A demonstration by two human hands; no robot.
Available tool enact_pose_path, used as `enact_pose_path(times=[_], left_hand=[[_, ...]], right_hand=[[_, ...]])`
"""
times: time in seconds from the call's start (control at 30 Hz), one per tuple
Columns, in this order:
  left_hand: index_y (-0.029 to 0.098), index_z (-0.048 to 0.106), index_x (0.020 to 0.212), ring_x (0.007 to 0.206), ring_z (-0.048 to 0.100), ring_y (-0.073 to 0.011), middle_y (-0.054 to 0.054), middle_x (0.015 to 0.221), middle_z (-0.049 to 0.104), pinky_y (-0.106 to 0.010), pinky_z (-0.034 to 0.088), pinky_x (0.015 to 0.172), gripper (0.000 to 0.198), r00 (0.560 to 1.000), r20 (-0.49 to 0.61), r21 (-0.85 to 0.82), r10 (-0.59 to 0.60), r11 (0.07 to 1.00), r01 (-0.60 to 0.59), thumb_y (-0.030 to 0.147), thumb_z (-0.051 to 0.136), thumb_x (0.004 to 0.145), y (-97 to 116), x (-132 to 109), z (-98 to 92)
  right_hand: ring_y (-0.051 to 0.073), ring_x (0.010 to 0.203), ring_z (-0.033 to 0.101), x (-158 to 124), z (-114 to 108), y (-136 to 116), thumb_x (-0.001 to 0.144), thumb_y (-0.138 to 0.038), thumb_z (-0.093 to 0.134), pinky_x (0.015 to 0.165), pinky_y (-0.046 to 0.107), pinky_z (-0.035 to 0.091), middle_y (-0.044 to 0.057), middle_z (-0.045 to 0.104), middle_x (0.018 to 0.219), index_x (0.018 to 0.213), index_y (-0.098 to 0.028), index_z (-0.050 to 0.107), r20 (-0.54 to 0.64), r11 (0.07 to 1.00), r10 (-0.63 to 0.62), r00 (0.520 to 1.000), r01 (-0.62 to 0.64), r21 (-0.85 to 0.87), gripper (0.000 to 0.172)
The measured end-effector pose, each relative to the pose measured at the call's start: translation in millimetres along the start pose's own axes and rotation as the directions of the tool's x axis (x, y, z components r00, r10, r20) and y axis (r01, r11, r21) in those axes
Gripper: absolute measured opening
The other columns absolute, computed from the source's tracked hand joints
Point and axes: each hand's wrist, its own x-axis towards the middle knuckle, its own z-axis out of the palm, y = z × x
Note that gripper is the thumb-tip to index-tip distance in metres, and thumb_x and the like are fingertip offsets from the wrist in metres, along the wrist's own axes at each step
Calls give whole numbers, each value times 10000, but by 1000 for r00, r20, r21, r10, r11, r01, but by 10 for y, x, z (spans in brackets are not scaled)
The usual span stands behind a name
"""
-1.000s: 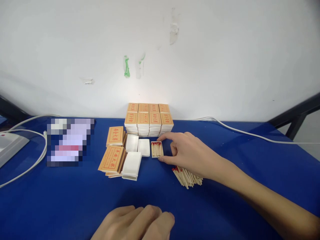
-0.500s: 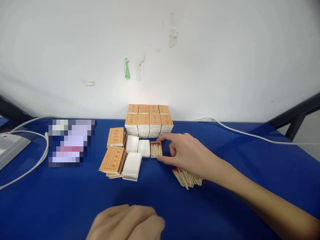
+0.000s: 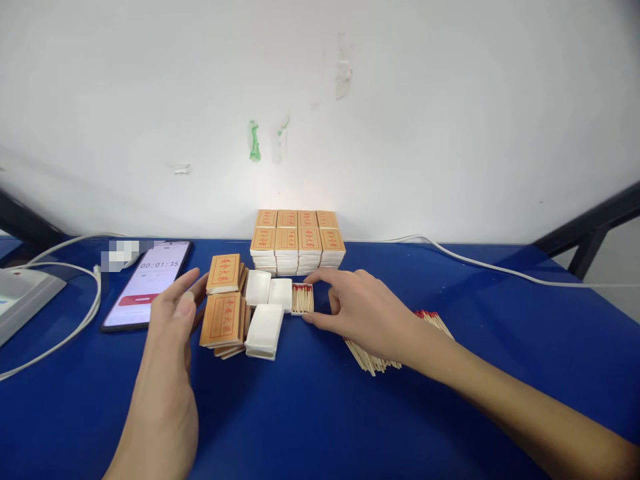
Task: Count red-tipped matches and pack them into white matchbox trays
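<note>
My right hand [image 3: 367, 310] grips the near and far ends of a small matchbox tray [image 3: 302, 299] between thumb and forefinger. Red-tipped matches lie side by side inside that tray. Its left side meets a white upside-down tray [image 3: 280, 295], one of several blank white ones grouped there. Left of these stand two stacks of orange matchbox sleeves, a far stack [image 3: 224, 272] and a near stack [image 3: 223, 317]. My left hand [image 3: 167, 353] is open at the left side of the stacks, fingers apart; whether its fingertips touch them is hard to tell.
A block of orange-topped matchboxes [image 3: 299, 240] stands against the white wall. Loose matches [image 3: 373, 360] lie partly under my right forearm. At the left are a phone [image 3: 150, 283] showing a timer and a white cable [image 3: 83, 320]. Another cable [image 3: 480, 267] runs along the right.
My left hand has come up from the bottom edge to the left side of the sleeve stacks, its fingers opened out. My right hand and the filled tray have shifted slightly left.
</note>
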Motion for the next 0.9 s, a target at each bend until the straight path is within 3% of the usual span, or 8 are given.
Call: enact_pose_path(times=[0.1,0.23,0.3,0.63,0.9], left_hand=[[267,633,1536,1498,631,-341,-69,1528,726,-554,464,1328,678,980,6,-114,-199,974,198,742,573,1057,-59,2,-33],[226,629,1535,1556,569,-351,-79,1542,719,-559,346,1400,777,953,-10,-194,-304,935,296,803,579,1017,-6,32,18],[231,637,1524,1581,542,-345,-71,1563,706,-556,293,1422,754,945,-22,-212,-327,925,315,790,583,1021,14,37,40],[322,704,1469,1573,561,-303,5,1536,735,-477,300,1421,656,927,-56,-236,-371,907,348,752,666,974,-40,82,37],[339,706,1475,1559,575,-263,34,1532,735,-455,310,1412,576,926,-65,-254,-373,903,346,698,632,1031,-64,63,39]], right_hand=[[194,713,640,13,15,-17,981,-427,808,665,345,361,-23,708,788,1317,-247,739,0,1000,2,1000,-2,9,388],[189,708,644,26,49,-48,985,-406,810,657,338,363,-20,715,796,1323,-237,735,-6,1000,-1,1000,1,11,385],[187,711,645,36,73,-62,986,-407,814,664,337,366,-20,714,796,1324,-234,735,-11,1000,-5,1000,5,6,388],[197,719,643,10,-10,12,993,-437,803,685,344,364,-20,703,788,1320,-248,742,-20,999,5,1000,-6,-37,382],[193,730,638,10,-85,59,986,-433,807,718,348,397,-26,718,826,1393,-260,724,3,997,-3,1000,3,-82,450]])
